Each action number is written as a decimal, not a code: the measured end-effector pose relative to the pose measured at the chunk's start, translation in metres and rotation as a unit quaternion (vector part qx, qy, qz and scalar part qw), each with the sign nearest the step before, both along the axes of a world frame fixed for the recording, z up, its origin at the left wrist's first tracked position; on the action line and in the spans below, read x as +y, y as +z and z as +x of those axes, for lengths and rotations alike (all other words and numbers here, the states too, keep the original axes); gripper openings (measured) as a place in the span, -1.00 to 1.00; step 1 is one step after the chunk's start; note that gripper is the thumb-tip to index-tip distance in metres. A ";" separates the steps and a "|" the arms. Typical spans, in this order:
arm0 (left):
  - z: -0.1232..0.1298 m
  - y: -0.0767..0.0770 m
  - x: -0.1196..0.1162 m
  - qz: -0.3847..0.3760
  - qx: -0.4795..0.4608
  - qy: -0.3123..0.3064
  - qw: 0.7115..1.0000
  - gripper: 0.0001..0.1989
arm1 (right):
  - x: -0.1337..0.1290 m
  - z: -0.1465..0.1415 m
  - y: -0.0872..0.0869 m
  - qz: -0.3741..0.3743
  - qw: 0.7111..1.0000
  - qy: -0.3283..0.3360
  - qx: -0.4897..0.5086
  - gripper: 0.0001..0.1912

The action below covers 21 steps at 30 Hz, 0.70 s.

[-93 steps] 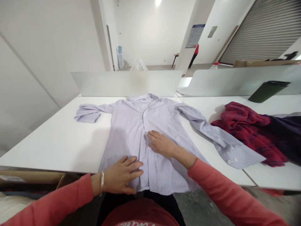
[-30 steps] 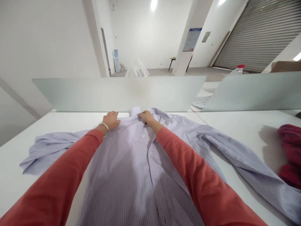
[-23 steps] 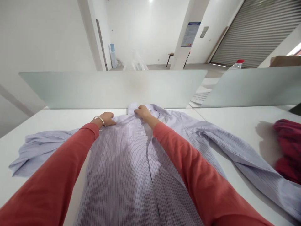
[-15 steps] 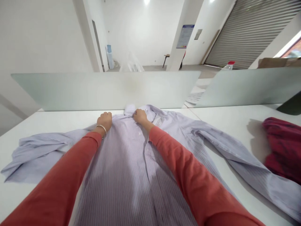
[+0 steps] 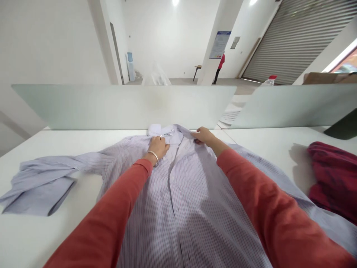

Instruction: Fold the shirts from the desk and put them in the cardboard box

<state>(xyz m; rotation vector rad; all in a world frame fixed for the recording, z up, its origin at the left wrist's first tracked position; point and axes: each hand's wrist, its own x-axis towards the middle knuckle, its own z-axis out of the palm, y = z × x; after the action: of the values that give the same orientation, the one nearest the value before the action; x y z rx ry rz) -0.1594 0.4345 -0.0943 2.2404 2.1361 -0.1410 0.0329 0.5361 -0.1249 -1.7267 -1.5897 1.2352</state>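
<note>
Here, striped shirt [image 5: 209, 178], left hand [image 5: 158, 147] gripping near collar [image 5: 182, 129], right hand [image 5: 206, 136] opposite.

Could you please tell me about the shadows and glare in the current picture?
Head view: soft shadows darken the shirt's front, and another lies on the table beside the red cloth; also head view: a lamp glares white at the top edge.

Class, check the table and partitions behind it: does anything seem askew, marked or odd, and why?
On the striped shirt, the sleeve at picture left is doubled back and rumpled, while the other sleeve stretches out. The left partition shows a yellowish patch; stain or something behind, I cannot tell.
</note>
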 end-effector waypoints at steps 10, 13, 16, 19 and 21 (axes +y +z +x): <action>-0.010 -0.006 0.002 0.016 -0.095 0.064 0.993 -0.75 | -0.039 -0.081 0.004 0.079 0.983 0.051 0.159 -0.51; -0.014 -0.001 0.008 0.036 -0.122 0.094 0.987 -0.75 | -0.057 -0.095 -0.005 0.070 0.981 0.133 0.125 -0.55; -0.017 0.004 0.023 0.095 -0.151 0.151 0.972 -0.75 | -0.060 -0.095 -0.013 0.063 0.981 0.125 0.137 -0.57; -0.017 0.005 0.042 0.145 -0.135 0.211 0.957 -0.68 | -0.057 -0.092 -0.016 0.060 0.978 0.118 0.163 -0.57; -0.018 0.002 0.052 0.123 -0.128 0.301 0.937 -0.50 | -0.056 -0.089 -0.014 0.042 0.975 0.111 0.187 -0.59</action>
<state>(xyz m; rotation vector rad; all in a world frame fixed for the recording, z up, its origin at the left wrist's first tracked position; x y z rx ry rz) -0.1773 0.4863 -0.0921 1.4703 2.6651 0.4339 -0.0563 0.4802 -0.1393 -1.1996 -1.6060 1.4738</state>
